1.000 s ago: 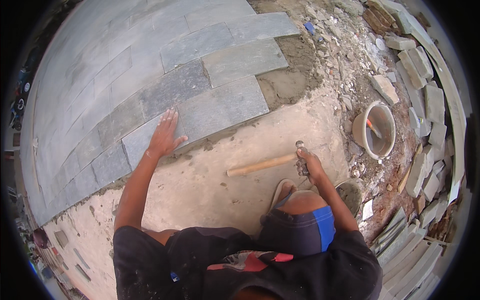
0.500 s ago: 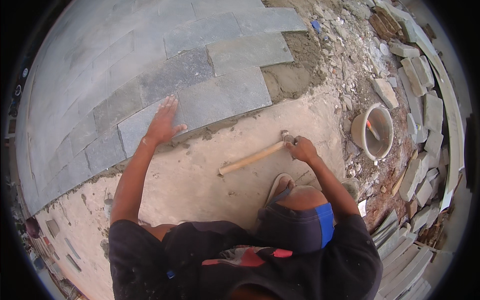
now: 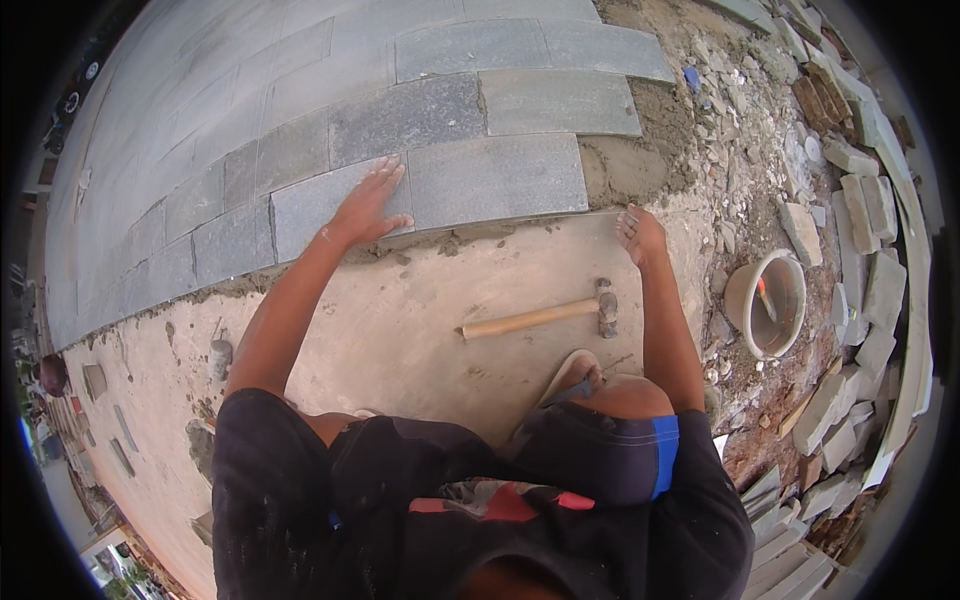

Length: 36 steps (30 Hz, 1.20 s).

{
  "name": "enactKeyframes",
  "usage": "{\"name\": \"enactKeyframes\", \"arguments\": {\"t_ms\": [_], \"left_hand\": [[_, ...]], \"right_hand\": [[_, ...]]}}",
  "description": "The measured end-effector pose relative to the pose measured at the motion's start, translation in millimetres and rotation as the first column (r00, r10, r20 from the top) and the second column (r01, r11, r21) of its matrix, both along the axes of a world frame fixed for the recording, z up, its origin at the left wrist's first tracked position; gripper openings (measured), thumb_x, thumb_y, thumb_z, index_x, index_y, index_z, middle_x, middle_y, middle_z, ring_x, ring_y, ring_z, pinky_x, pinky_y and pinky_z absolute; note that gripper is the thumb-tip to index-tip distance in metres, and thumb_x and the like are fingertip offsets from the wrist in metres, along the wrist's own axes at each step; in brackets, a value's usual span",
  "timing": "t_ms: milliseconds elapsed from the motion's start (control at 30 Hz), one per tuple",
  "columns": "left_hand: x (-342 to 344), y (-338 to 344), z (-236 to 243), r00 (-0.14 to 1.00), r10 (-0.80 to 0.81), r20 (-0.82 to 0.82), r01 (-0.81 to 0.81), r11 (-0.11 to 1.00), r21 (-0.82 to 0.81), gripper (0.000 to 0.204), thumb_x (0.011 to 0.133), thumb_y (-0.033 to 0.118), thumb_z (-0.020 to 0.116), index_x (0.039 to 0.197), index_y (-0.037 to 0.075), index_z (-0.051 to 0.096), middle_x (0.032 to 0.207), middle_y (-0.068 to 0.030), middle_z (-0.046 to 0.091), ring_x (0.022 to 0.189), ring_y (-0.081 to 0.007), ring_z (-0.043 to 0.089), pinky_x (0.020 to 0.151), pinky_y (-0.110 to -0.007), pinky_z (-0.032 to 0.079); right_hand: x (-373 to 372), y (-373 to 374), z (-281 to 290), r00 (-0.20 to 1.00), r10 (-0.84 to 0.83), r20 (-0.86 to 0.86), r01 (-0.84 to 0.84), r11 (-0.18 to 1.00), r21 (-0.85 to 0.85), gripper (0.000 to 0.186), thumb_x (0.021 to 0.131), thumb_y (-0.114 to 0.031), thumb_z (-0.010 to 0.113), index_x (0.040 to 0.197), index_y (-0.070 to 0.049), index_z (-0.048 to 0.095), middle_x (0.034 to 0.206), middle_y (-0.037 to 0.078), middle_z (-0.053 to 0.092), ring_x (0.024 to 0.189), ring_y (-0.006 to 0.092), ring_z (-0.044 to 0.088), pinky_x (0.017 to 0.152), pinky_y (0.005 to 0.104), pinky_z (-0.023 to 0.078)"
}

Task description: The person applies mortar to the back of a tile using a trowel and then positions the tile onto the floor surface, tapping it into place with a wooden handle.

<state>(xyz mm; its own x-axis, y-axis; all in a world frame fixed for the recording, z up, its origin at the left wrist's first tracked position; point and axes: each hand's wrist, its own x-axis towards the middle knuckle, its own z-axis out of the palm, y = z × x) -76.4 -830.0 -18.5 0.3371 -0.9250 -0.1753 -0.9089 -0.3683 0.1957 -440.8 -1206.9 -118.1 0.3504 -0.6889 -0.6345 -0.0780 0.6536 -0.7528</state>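
Note:
My left hand lies open on a grey stone slab in the front row of paving, its fingers spread across the face and thumb near the front edge. To its right, a longer slab sits flush in the same row. My right hand hovers or rests just past that slab's right end, beside the wet mortar; its fingers are curled in, with nothing visible in them. A hammer with a wooden handle lies loose on the pale ground between my arms, its head toward the right.
A round bucket with an orange-handled tool inside stands on rubble to the right. Stacked stone pieces line the far right. Laid paving spreads across the far side. My sandalled foot is near the hammer.
My right hand has let go of the hammer and moved away from me, up to the mortar by the slab's end. The hammer now lies on the ground. My left hand stays on its slab.

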Motion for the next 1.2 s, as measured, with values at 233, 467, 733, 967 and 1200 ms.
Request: {"name": "enactKeyframes", "arguments": {"t_ms": [233, 467, 733, 967, 1200], "left_hand": [[0.8, 11.6, -1.4, 0.999, 0.040, 0.001, -0.040, 0.999, 0.021, 0.088, 0.089, 0.045, 0.070, 0.155, 0.004, 0.030, 0.164, -0.0166, 0.022, 0.153, -0.0321, 0.016, 0.125, -0.042, 0.019], [-4.8, 17.2, -14.9, 0.998, 0.059, -0.012, -0.060, 0.991, -0.123, 0.067, 0.092, 0.034, 0.067, 0.144, -0.002, 0.046, 0.158, -0.0198, 0.034, 0.147, -0.0355, 0.029, 0.122, -0.044, 0.026], [-17.1, 36.0, -29.8, 0.997, 0.065, -0.045, -0.072, 0.978, -0.196, 0.056, 0.094, 0.030, 0.063, 0.139, -0.001, 0.052, 0.154, -0.0190, 0.039, 0.145, -0.0357, 0.033, 0.120, -0.045, 0.028], [-21.1, 33.9, -16.0, 0.996, 0.073, -0.052, -0.081, 0.984, -0.161, 0.055, 0.095, 0.030, 0.061, 0.139, -0.001, 0.051, 0.154, -0.0188, 0.039, 0.146, -0.0351, 0.032, 0.120, -0.045, 0.028], [-20.1, 38.2, -33.5, 0.995, 0.097, -0.027, -0.100, 0.968, -0.230, 0.052, 0.095, 0.031, 0.060, 0.137, 0.001, 0.054, 0.154, -0.0177, 0.040, 0.145, -0.0358, 0.034, 0.121, -0.046, 0.028]], "right_hand": [[-1.0, 1.9, 7.8, 1.000, 0.015, 0.011, -0.015, 1.000, -0.018, 0.030, 0.093, -0.024, 0.064, 0.119, -0.009, 0.058, 0.107, 0.005, 0.060, 0.098, 0.0204, 0.058, 0.086, 0.0391, 0.049], [-15.0, -16.2, -11.6, 0.999, 0.036, 0.022, -0.037, 0.999, 0.019, 0.034, 0.095, -0.027, 0.060, 0.125, -0.010, 0.059, 0.114, 0.002, 0.059, 0.105, 0.0180, 0.054, 0.096, 0.0376, 0.042], [-12.1, -15.8, -18.6, 0.998, 0.053, -0.018, -0.054, 0.999, -0.010, 0.038, 0.096, -0.030, 0.059, 0.129, -0.011, 0.060, 0.124, 0.002, 0.061, 0.108, 0.0170, 0.056, 0.097, 0.0361, 0.043], [-12.2, -4.7, -11.7, 0.999, 0.050, 0.011, -0.050, 0.999, -0.021, 0.032, 0.094, -0.027, 0.063, 0.121, -0.011, 0.063, 0.111, 0.001, 0.064, 0.097, 0.0157, 0.059, 0.087, 0.0321, 0.047], [-4.1, 5.6, 6.6, 0.999, 0.043, 0.012, -0.043, 0.999, -0.026, 0.024, 0.097, -0.022, 0.057, 0.116, -0.010, 0.062, 0.094, 0.000, 0.065, 0.086, 0.0152, 0.060, 0.080, 0.0316, 0.051]]}}
